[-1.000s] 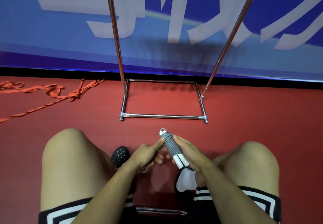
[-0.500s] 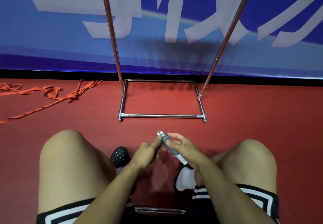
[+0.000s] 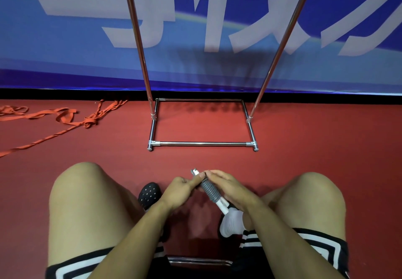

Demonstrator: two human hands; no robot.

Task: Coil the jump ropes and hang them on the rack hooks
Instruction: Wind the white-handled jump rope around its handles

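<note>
The person sits before the chrome tube rack (image 3: 202, 143), and both hands are together between the knees. The right hand (image 3: 229, 188) now lies flatter over the grey ribbed jump rope handles with white ends (image 3: 210, 189), holding them, where half a second ago its fingers were more lifted. The left hand (image 3: 181, 188) pinches the top end near the small metal part. I judge the bundle is nearly secured for hanging. An orange strap (image 3: 65, 115) lies apart on the red floor (image 3: 315, 144).

floor (image 3: 315, 139): red | rack base (image 3: 202, 143) | orange strap (image 3: 65, 115), left
</note>
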